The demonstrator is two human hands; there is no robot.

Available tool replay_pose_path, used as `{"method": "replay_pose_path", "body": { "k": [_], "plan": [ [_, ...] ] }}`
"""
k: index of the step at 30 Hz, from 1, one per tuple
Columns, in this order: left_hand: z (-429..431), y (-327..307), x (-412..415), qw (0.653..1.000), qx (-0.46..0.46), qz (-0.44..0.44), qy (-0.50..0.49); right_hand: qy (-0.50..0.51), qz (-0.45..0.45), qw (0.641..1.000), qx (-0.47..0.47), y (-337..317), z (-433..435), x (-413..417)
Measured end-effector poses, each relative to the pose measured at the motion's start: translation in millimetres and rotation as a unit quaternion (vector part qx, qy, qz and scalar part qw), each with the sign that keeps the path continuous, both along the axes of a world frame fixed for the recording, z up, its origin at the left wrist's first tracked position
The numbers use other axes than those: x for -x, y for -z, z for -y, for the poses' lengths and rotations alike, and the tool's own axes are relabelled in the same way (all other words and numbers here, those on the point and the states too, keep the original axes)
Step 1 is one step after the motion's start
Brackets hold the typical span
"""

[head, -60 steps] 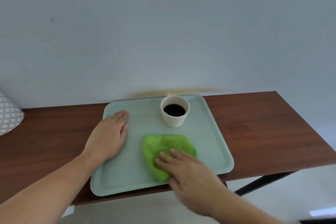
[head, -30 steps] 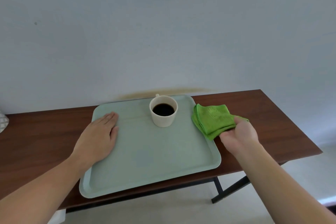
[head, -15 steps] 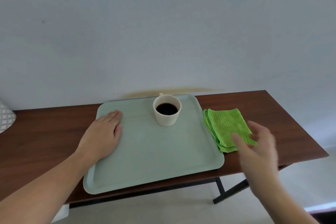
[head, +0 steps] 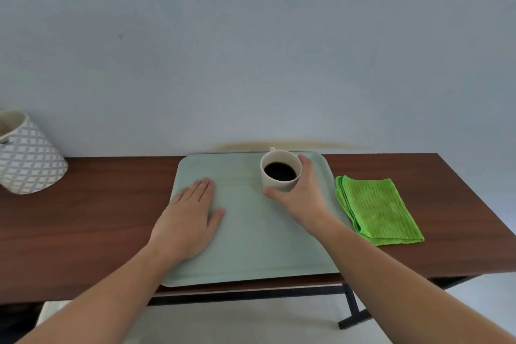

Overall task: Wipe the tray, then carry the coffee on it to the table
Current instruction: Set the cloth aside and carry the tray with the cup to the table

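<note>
A pale green tray (head: 251, 248) lies on a dark wooden side table (head: 83, 218). Near the tray's far right corner stands a cream cup of black coffee (head: 280, 172). My right hand (head: 303, 195) wraps around the cup's near and right sides, thumb at the front, fingers behind. My left hand (head: 187, 220) rests flat, palm down, on the tray's left part. A folded green cloth (head: 377, 209) lies on the wood just right of the tray, with no hand on it.
A white and grey patterned lampshade-like object (head: 26, 156) sits at the table's far left. The pale wall stands directly behind the table. The table's front edge and black legs (head: 350, 307) are close below the tray.
My right hand wiped the tray with the cloth, laid the cloth on the wood to the right, let go, and has now moved left onto the coffee cup. The left hand stayed put.
</note>
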State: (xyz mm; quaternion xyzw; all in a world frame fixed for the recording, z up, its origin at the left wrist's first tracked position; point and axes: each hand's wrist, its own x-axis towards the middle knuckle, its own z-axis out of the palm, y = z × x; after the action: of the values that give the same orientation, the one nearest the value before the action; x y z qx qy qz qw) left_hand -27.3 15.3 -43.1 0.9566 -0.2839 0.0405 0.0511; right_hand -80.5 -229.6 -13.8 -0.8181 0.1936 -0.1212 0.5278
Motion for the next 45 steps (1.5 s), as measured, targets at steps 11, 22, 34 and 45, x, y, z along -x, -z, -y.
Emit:
{"method": "replay_pose_path", "body": {
  "k": [11, 22, 34, 45],
  "plan": [
    [3.7, 0.4, 3.5, 0.999, 0.030, 0.015, -0.016, 0.043, 0.053, 0.996, 0.060, -1.2, -27.2, 2.2],
    [4.0, 1.1, 3.4, 0.999, 0.036, 0.023, -0.018, 0.032, 0.063, 0.995, 0.072, -0.8, -38.1, 14.4],
    [4.1, 0.6, 3.6, 0.999, 0.036, 0.023, -0.017, 0.026, 0.058, 0.996, 0.065, 2.0, -37.8, 17.1],
    [4.3, 1.2, 3.6, 0.999, 0.034, 0.023, -0.015, -0.020, 0.049, 0.998, 0.042, 3.8, -28.3, 17.0]
  ]
}}
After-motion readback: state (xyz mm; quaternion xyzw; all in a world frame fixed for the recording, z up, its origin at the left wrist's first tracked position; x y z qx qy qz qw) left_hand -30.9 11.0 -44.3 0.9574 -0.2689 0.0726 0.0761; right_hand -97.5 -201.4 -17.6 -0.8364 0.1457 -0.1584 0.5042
